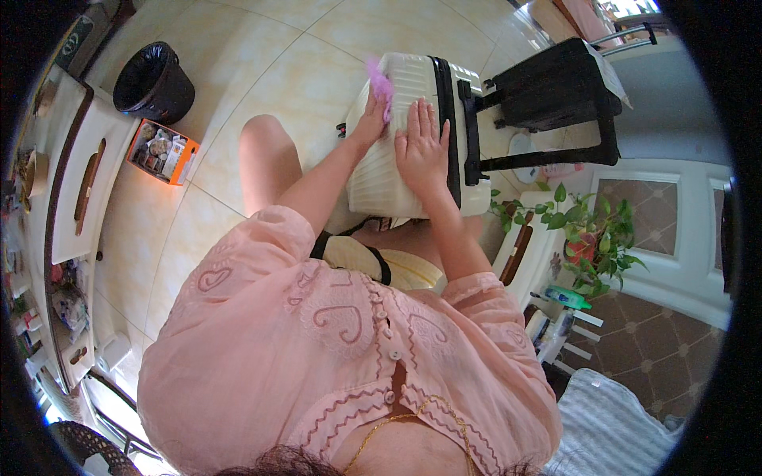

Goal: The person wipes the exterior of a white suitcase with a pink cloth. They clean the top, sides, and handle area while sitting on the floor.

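In front of me stands a cream hard-shell suitcase [373,176] with ribbed sides, a black zip band and its black pull handle [548,158] drawn out to the right. My left hand [371,120] presses a thin purple cloth [382,89] against the suitcase's left side, near the far end. Flat on the ribbed shell lies my right hand [423,151], fingers stretched toward the far end and nothing in it. The zip band runs just right of that hand.
Beyond the handle is a black suitcase [548,87]. A leafy potted plant [583,242] and a green bottle [567,298] are at right. On the left floor stand a black bin [155,83] and an orange box [186,151] of small items, beside a white cabinet [83,178].
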Tool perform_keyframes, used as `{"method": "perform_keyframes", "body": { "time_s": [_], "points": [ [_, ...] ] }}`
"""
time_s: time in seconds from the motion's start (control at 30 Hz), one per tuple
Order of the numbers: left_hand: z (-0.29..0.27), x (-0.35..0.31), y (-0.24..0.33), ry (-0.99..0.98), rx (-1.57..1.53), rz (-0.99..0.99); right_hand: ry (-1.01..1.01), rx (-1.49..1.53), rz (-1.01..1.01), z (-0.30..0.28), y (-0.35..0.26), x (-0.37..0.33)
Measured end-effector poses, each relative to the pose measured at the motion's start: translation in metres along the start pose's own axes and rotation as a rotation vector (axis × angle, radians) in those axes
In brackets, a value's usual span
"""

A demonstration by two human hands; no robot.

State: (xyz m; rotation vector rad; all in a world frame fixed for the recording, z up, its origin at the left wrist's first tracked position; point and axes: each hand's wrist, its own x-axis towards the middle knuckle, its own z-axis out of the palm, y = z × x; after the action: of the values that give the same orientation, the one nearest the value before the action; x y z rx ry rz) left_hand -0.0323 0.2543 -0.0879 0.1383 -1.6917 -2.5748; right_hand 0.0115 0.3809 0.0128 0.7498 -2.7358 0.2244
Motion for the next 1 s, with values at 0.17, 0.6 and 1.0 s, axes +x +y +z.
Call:
{"method": "perform_keyframes", "body": {
  "time_s": [0.17,0.6,1.0],
  "points": [
    [0.006,-0.053,-0.029,0.021,0.074,-0.319,0.027,-0.007,0.044,0.009,0.015,0.012],
    [0.065,-0.031,0.047,-0.120,0.947,0.514,-0.052,-0.277,-0.019,-0.006,0.088,0.008],
    [0.061,-0.036,0.018,-0.025,0.382,0.293,0.003,-0.215,0.079,-0.009,0.076,0.008]
  ]
}}
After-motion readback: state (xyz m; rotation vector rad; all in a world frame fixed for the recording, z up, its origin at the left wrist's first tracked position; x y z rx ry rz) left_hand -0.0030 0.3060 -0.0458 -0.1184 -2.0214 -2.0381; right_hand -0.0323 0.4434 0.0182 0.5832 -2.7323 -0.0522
